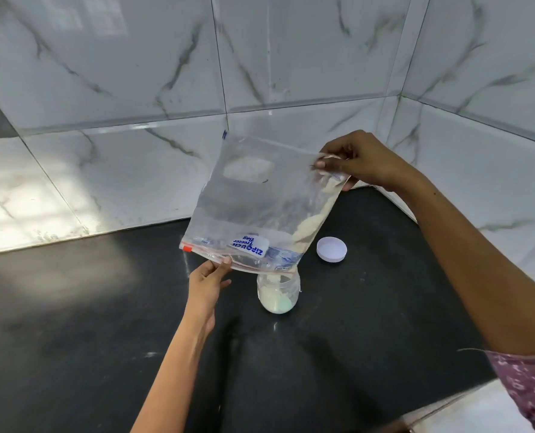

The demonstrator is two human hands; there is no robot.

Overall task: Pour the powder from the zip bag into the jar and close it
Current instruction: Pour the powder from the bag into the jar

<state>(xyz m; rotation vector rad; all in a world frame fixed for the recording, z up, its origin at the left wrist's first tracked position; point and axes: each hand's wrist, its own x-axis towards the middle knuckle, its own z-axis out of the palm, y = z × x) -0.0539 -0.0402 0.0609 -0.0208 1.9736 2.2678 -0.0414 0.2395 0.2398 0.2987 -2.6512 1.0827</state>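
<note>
**Pour in progress: powder part-transferred, jar uncapped**

1. Left hand [208, 278]: thumb and fingers pinched the zip edge of the bag at its lower left, near the red slider end; held the mouth steady.
2. Zip bag [253, 198]: clear freezer bag, inverted, mouth down, label upside down. Mouth's right corner sat directly over the jar opening. Most of bag looked empty.
3. Powder [310, 223]: pale, gathered along bag's right edge, running down toward the mouth; a fair amt remained inside.
4. Jar [278, 293]: small clear jar, upright on black countertop [72, 339], under bag mouth. Approx. part full of powder; exact level hard to tell.
5. Lid [331, 249]: white, lying off the jar, just beside it to the right, on the counter.
6. Right hand [357, 162]: fingers gripped bag's upper right corner, lifted high.

Status (judged): pouring roughly mid-to-late; remaining powder to go in, then lid on.
</note>
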